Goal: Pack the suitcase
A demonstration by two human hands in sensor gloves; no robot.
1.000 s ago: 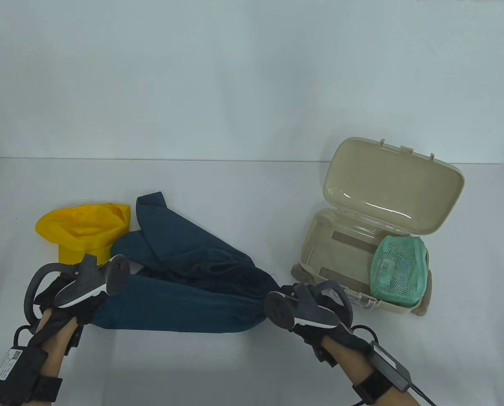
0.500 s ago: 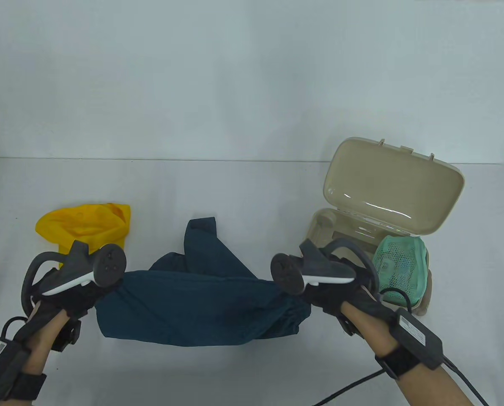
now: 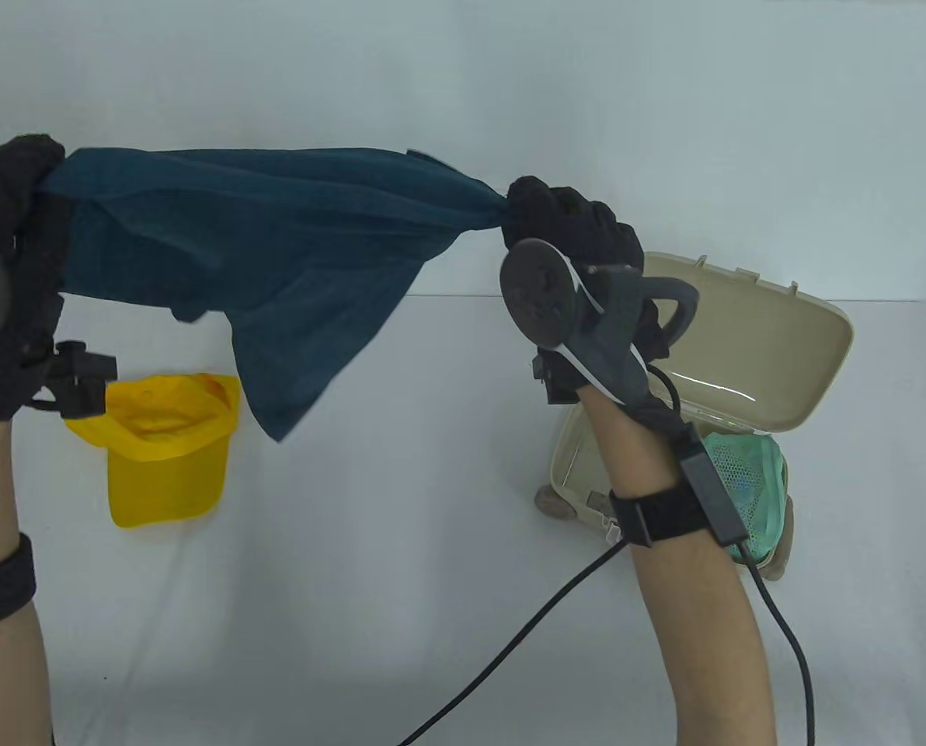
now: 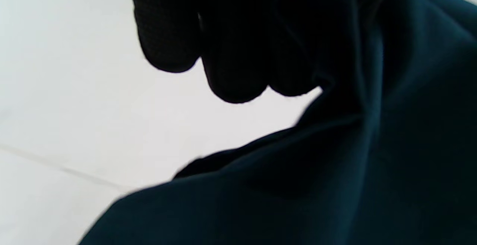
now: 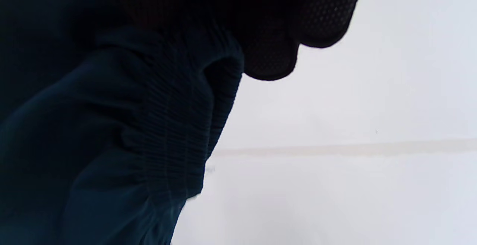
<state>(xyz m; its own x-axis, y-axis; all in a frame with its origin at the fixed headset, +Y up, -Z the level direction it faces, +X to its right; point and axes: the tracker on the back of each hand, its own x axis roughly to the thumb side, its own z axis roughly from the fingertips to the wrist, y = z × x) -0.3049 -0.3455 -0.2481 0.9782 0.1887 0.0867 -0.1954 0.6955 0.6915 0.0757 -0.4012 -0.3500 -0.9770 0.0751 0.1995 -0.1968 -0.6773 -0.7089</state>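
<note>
Your left hand and right hand each clench an end of the dark teal fabric garment, stretched high above the white counter. This looks like the spreading step before folding. Next, fold it small for the open beige plastic suitcase on the right.

Count on my table: four items, two hands.

I count one dark teal garment, one yellow cap, one beige suitcase with its lid up, and one green mesh pouch inside it. I have two gloved hands up, one left hand and one right hand, each with one tracker; I see one on the right, the left one only at the frame edge. One black cable trails across the table.
</note>
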